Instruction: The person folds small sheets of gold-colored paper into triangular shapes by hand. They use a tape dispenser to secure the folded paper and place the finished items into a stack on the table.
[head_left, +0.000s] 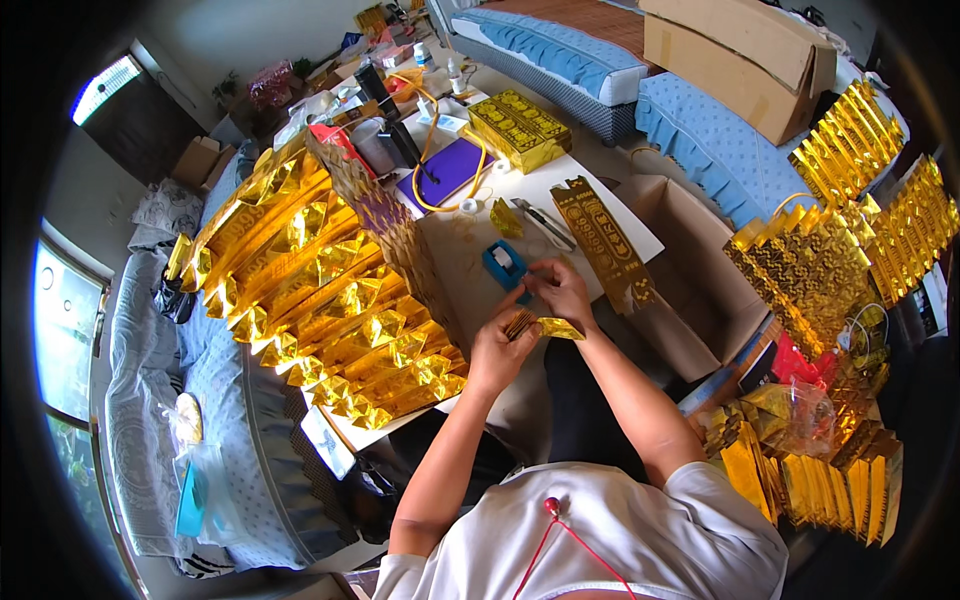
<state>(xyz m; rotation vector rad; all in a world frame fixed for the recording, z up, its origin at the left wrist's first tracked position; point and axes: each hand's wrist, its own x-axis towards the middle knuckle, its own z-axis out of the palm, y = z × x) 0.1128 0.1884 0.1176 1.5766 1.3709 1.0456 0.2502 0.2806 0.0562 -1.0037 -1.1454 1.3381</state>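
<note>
My left hand (500, 346) holds a small stack of folded gold foil paper (520, 324), its index finger stretched toward the tape dispenser. From that grip a shiny gold foil flap (561, 328) sticks out below my right wrist. My right hand (559, 289) has thumb and fingers drawn together at the near end of a blue tape dispenser (505, 264). Whether a piece of tape lies between those fingertips is too small to tell. Just beyond are a utility knife (546, 225) and a folded gold paper piece (506, 218). A long printed gold paper strip (602, 244) lies to the right.
A large folded gold foil assembly (337, 277) covers the table's left side. Farther back are a purple folder (446, 176), a yellow cable (431, 135) and a gold paper bundle (520, 127). An open cardboard box (686, 270) stands right, beside more gold foil pieces (806, 270).
</note>
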